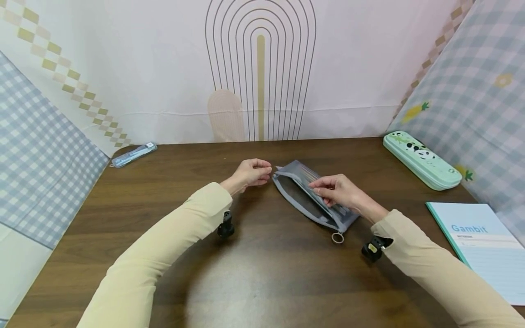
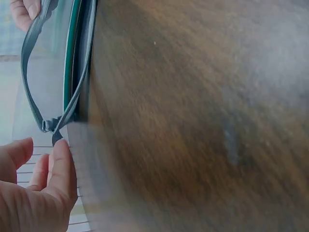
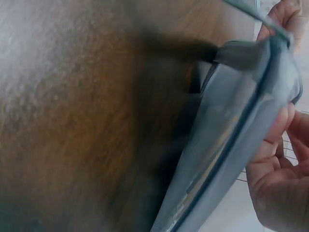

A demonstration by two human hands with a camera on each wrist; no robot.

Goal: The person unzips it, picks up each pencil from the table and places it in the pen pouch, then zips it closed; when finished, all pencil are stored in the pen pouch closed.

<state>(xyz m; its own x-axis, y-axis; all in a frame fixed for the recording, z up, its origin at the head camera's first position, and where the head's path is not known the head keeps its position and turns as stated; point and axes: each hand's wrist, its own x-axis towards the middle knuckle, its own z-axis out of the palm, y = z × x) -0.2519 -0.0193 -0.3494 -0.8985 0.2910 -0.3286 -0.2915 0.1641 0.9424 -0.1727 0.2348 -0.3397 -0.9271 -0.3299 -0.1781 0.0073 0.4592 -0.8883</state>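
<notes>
A grey see-through zip pouch (image 1: 298, 169) lies slanted on the table with its mouth gaping, and a round ring (image 1: 338, 238) hangs at its near end. Through its side, thin light-coloured sticks show faintly. My right hand (image 1: 338, 191) pinches the upper rim of the pouch between thumb and fingers. Beside the pouch's far left end is my left hand (image 1: 248, 175), fingers fairly straight. In the left wrist view, the fingertips of the left hand (image 2: 46, 186) are at the pouch's small end tab (image 2: 57, 137), thumb apart; whether they touch cannot be told.
A mint pencil case (image 1: 422, 159) with panda pictures lies at the back right. Nearer on the right is a notebook (image 1: 476, 255) marked Gambit. At the back left lies a slim light-blue packet (image 1: 134, 155). Cloth hangs behind and along both sides of the brown table (image 1: 246, 282).
</notes>
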